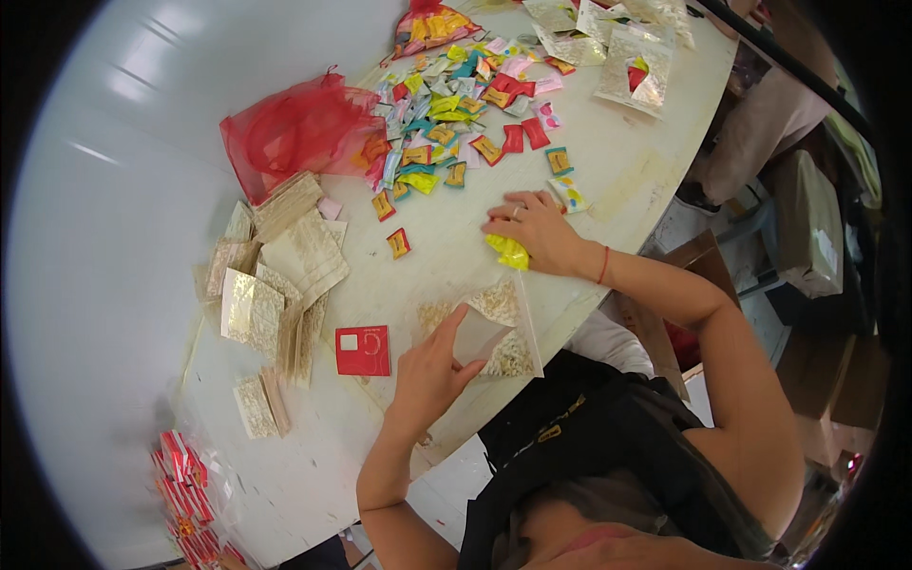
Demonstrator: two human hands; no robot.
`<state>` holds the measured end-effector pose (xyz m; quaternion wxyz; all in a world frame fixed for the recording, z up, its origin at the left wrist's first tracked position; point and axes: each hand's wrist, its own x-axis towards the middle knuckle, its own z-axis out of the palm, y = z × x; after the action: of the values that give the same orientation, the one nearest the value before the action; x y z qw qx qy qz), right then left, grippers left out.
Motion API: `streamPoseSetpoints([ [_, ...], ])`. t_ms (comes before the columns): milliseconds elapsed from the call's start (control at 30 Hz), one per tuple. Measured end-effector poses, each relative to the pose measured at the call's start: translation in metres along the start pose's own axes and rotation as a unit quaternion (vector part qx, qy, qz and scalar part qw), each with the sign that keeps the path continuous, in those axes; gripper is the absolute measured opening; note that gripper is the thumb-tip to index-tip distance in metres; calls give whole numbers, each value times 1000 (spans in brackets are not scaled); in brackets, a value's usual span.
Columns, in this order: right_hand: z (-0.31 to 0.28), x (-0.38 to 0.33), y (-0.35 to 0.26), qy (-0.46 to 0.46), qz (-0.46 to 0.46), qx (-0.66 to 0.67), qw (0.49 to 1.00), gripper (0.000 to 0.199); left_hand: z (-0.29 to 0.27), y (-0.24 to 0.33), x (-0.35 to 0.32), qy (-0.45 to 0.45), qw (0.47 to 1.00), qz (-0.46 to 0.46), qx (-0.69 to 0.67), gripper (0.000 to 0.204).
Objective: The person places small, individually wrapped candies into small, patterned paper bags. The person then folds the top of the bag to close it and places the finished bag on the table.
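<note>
My left hand (pixel 429 378) rests on a gold-patterned pouch (pixel 516 353) at the table's near edge. Its thumb and index finger are spread apart over the pouch's plain middle area. To the right and farther off, my right hand (pixel 543 233) curls over a bright yellow wrapped sweet (pixel 508 251); its palm side is hidden. Just left of the pouch lies a flat red square packet (pixel 363 351). Beyond both hands spreads a pile of small wrapped sweets (pixel 442 109) in several colours. One red-and-yellow sweet (pixel 398 243) lies apart from the pile.
Stacked gold-patterned pouches (pixel 304 256) lie at left, below a red mesh bag (pixel 294 128). Another filled mesh bag (pixel 429 28) and more pouches (pixel 638 71) sit at the far side. Red packets (pixel 185 489) fill the lower left. Cardboard boxes (pixel 807 380) stand right of the table.
</note>
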<state>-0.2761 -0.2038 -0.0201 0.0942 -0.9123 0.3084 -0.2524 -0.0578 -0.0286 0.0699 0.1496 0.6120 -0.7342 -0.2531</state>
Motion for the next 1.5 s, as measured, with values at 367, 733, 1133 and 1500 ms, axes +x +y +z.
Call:
streamPoseSetpoints([
  [367,-56,-44,54,98,158,81,979,40,1,2,-2,7,1000,-2,-7,77],
  [733,2,16,8,-10,110,22,994,35,2,0,-5,5,1000,-1,-21,77],
  [1133,5,31,11,-23,-137,67,988,31,-1,2,-7,1,1000,-4,-18,78],
  [1500,-66,-77,48,277,65,-30,958,35,1,7,-3,-6,1000,8,15,78],
])
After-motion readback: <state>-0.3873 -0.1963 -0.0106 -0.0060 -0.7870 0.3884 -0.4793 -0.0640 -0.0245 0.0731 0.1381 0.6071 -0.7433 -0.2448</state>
